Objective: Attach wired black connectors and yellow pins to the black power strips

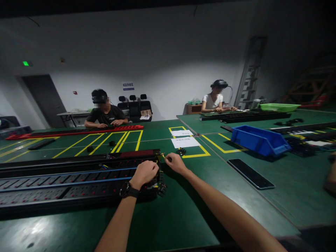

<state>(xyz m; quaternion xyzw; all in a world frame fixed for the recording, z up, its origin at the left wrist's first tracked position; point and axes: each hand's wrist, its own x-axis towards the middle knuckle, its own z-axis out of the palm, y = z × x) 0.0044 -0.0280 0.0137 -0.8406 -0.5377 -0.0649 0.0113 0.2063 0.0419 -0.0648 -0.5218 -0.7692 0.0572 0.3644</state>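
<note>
Long black strips [89,190] that look like power strips, with rows of sockets and red dots, lie side by side across the table's left. Blue bands [105,180] run along them. My left hand [145,173], a black watch at its wrist, rests on their right end with its fingers curled over the edge. Just beyond that end, my right hand [175,163] is closed in a pinch around a small black piece [170,159]. Some yellow, perhaps a wire, shows between this piece and the strip end. Loose wiring and black parts [162,189] stick out below my left hand.
A dark phone [250,174] and a blue bin [259,140] are to the right. Paper labels [185,142] and a small black part [181,151] lie ahead. Two people work across the tables, one behind a red rail [78,132], the other near a green tray [279,107].
</note>
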